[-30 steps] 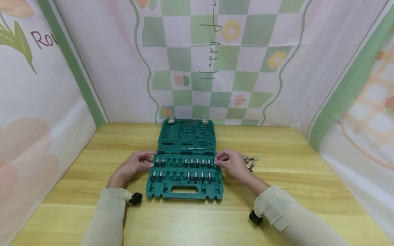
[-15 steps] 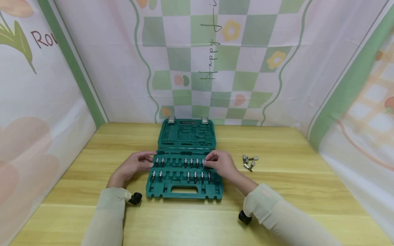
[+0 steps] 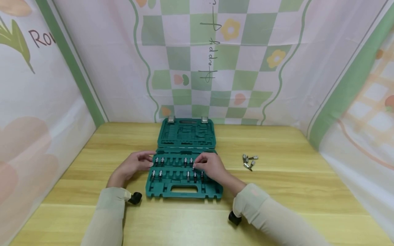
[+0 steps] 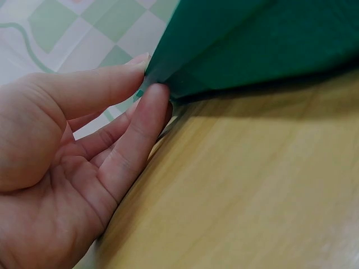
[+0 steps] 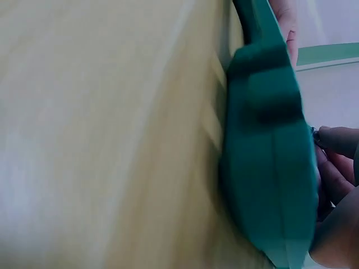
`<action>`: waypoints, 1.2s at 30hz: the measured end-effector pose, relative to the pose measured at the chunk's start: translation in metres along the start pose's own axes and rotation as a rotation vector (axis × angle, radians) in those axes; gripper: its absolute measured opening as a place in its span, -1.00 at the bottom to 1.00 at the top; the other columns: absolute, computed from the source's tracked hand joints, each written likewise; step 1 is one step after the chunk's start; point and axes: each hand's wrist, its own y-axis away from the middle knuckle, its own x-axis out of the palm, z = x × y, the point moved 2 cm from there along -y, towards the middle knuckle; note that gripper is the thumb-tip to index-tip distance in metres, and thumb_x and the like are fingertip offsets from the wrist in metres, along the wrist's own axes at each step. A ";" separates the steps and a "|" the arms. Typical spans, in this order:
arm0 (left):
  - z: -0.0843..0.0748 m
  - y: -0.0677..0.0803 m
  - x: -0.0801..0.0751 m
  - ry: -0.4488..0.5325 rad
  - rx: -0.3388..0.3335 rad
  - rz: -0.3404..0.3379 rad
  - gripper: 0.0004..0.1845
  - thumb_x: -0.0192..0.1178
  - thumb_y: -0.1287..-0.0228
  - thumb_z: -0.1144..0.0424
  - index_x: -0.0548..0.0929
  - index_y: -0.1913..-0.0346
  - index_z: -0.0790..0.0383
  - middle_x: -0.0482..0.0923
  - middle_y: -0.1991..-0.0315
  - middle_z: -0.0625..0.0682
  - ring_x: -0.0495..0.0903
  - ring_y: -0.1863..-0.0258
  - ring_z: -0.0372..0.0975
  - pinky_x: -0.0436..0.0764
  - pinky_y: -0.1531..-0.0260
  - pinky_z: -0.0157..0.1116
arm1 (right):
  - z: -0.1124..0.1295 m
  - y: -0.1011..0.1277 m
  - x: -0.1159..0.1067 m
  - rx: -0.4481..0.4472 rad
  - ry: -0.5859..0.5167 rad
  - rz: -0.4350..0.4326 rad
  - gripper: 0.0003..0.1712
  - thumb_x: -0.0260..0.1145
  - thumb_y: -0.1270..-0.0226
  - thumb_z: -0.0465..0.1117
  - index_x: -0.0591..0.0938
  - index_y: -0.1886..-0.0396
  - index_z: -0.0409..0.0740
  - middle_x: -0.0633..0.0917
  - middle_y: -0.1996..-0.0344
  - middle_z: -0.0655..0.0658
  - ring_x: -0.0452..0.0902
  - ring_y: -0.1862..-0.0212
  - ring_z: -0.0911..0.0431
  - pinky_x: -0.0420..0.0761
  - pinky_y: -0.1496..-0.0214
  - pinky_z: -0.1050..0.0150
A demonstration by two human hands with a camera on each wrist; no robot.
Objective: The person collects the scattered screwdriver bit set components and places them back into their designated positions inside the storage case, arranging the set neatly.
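A green tool case [image 3: 154,188] lies open on the table, with two rows of silver-and-black bit sockets [image 3: 162,161] in its near half. My left hand [image 3: 133,164] holds the case's left edge, thumb and fingertips at its corner in the left wrist view. Over the right part of the rows is my right hand [image 3: 210,166], thumb and finger pinching a small metal bit socket [image 5: 315,134]. That hand covers the right end of both rows. In the right wrist view the case's side wall [image 5: 269,168] hides part of the fingers.
Several loose bit sockets [image 3: 250,158] lie in a small pile on the wooden table [image 3: 277,188], right of the case. The raised lid [image 3: 187,133] stands near the patterned cloth backdrop [image 3: 200,85]. Cloth walls close in both sides.
My right hand has moved left from the case's right edge, carrying the bit socket over the rows. The loose pile has come fully into view. My left hand stays put.
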 end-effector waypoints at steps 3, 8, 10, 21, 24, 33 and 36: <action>-0.001 0.000 0.000 0.003 0.001 0.004 -0.46 0.15 -0.31 0.52 0.40 -0.35 0.34 0.43 -0.03 0.28 0.52 0.11 -0.05 0.64 0.10 -0.19 | 0.002 -0.001 0.004 -0.002 0.003 -0.008 -0.95 0.42 -0.24 -0.26 0.71 0.41 -0.10 0.66 0.45 0.05 0.55 0.37 0.16 0.57 0.35 0.24; -0.001 -0.001 0.001 0.007 0.004 0.010 -0.46 0.15 -0.31 0.53 0.39 -0.36 0.35 0.43 -0.02 0.27 0.52 0.12 -0.06 0.64 0.10 -0.20 | 0.006 -0.001 0.009 0.016 0.003 -0.013 -0.95 0.44 -0.22 -0.24 0.71 0.41 -0.08 0.67 0.45 0.06 0.55 0.39 0.16 0.57 0.37 0.24; -0.001 0.000 0.001 0.009 0.006 0.011 -0.46 0.14 -0.31 0.54 0.39 -0.36 0.36 0.43 -0.01 0.27 0.52 0.13 -0.06 0.64 0.11 -0.20 | 0.008 -0.001 0.012 0.012 -0.001 -0.004 -0.95 0.43 -0.23 -0.24 0.72 0.40 -0.09 0.67 0.44 0.06 0.55 0.38 0.17 0.57 0.36 0.24; 0.001 0.000 -0.002 -0.003 0.008 0.006 -0.47 0.15 -0.31 0.53 0.40 -0.35 0.36 0.44 -0.01 0.28 0.53 0.15 -0.06 0.65 0.12 -0.22 | 0.015 -0.002 0.029 -0.012 -0.007 0.038 -0.95 0.41 -0.26 -0.24 0.73 0.40 -0.10 0.68 0.42 0.07 0.56 0.35 0.17 0.59 0.32 0.23; 0.000 0.000 -0.002 -0.007 0.017 0.008 -0.47 0.15 -0.31 0.52 0.40 -0.35 0.36 0.45 -0.01 0.28 0.53 0.14 -0.07 0.64 0.13 -0.24 | 0.015 -0.002 0.032 -0.030 0.018 0.037 -0.95 0.41 -0.26 -0.22 0.73 0.39 -0.09 0.68 0.41 0.09 0.56 0.34 0.19 0.60 0.29 0.24; 0.000 0.000 -0.001 -0.008 0.024 0.010 -0.46 0.16 -0.31 0.52 0.39 -0.35 0.37 0.45 -0.01 0.29 0.52 0.13 -0.06 0.64 0.13 -0.24 | 0.018 -0.003 0.037 -0.078 0.102 0.110 -0.93 0.41 -0.26 -0.22 0.73 0.42 0.02 0.63 0.44 0.11 0.51 0.37 0.20 0.56 0.33 0.27; 0.001 0.000 -0.001 -0.003 0.017 0.009 -0.46 0.16 -0.31 0.52 0.39 -0.35 0.36 0.44 -0.01 0.29 0.52 0.13 -0.06 0.64 0.11 -0.22 | 0.019 -0.005 0.037 -0.082 0.137 0.138 -0.92 0.41 -0.25 -0.23 0.74 0.43 0.03 0.61 0.44 0.12 0.49 0.37 0.21 0.55 0.33 0.27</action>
